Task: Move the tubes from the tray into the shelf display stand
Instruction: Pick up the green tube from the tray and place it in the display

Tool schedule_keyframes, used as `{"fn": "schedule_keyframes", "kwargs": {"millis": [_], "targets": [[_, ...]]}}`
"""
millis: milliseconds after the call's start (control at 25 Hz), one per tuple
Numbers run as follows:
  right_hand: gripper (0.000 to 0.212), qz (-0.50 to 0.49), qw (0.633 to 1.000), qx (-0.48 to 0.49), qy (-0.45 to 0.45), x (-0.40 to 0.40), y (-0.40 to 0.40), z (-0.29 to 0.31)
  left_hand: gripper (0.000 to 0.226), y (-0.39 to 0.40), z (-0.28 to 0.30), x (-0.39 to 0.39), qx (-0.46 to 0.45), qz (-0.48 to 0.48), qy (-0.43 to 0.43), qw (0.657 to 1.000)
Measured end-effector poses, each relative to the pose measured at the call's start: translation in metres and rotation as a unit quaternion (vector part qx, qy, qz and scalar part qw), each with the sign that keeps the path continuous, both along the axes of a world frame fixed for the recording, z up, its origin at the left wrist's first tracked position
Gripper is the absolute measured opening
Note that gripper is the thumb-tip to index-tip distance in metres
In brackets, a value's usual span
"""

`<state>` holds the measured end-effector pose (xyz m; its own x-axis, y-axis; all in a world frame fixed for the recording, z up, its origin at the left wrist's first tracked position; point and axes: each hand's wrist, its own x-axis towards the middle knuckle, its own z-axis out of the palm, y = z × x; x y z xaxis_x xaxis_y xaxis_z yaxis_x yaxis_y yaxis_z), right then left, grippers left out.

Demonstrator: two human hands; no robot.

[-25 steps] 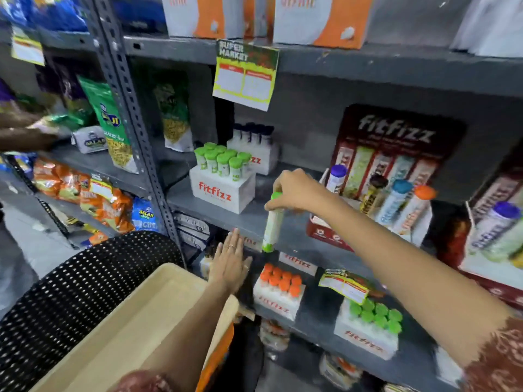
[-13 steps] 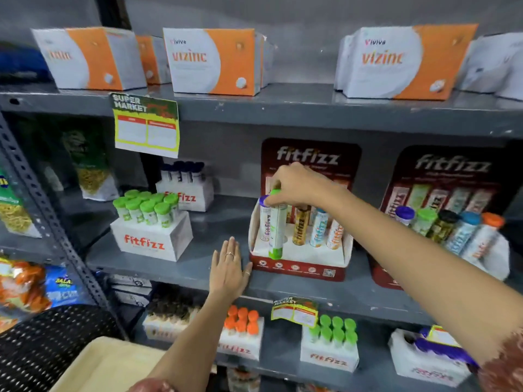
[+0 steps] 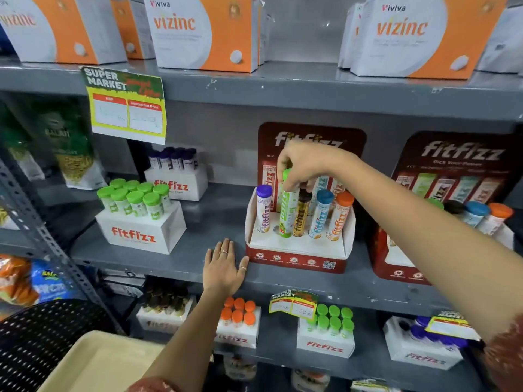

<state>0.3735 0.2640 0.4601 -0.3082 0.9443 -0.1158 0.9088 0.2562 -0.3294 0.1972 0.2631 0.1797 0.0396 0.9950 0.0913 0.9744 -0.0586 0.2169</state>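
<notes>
A red and white fitfizz display stand [image 3: 297, 257] sits on the middle grey shelf. It holds a purple-capped tube [image 3: 263, 210], a dark tube [image 3: 301, 215], a blue-capped tube [image 3: 319, 215] and an orange-capped tube [image 3: 338, 217]. My right hand [image 3: 304, 165] grips the cap of a green tube [image 3: 287, 215], whose base sits at the second hole of the stand. My left hand [image 3: 223, 267] rests flat, fingers spread, on the shelf edge just left of the stand. A beige tray [image 3: 93, 363] lies at the bottom left; its visible part holds no tubes.
A white fitfizz box of green-capped tubes [image 3: 135, 205] stands left of the stand, a second red stand [image 3: 452, 216] to its right. Orange vizinc boxes [image 3: 203, 32] fill the upper shelf. More fitfizz boxes [image 3: 325, 332] sit below. A black perforated chair back [image 3: 42, 332] is at the bottom left.
My right hand carried the green tube up from below the shelf edge to the stand and lowered it into the second hole. The view rose toward the shelf. My left hand stayed on the shelf edge.
</notes>
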Motion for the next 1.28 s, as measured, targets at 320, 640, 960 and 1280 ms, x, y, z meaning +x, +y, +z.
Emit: {"fn": "schedule_keyframes", "kwargs": {"millis": [320, 640, 960, 1280], "targets": [[0.041, -0.030, 0.997, 0.057, -0.051, -0.008, 0.010, -0.010, 0.079, 0.002, -0.001, 0.000, -0.011, 0.001, 0.006, 1.000], [0.034, -0.096, 0.989, 0.106, 0.027, -0.006, 0.025, -0.047, 0.074, 0.000, 0.000, -0.001, -0.007, -0.002, 0.004, 1.000], [0.035, -0.089, 0.991, 0.095, -0.002, -0.012, 0.023, -0.052, 0.066, 0.001, 0.000, 0.000, -0.009, 0.000, 0.007, 1.000], [0.044, -0.057, 0.993, 0.102, 0.021, -0.005, 0.026, -0.077, 0.066, 0.000, 0.000, 0.000, -0.009, -0.001, 0.006, 1.000]]}}
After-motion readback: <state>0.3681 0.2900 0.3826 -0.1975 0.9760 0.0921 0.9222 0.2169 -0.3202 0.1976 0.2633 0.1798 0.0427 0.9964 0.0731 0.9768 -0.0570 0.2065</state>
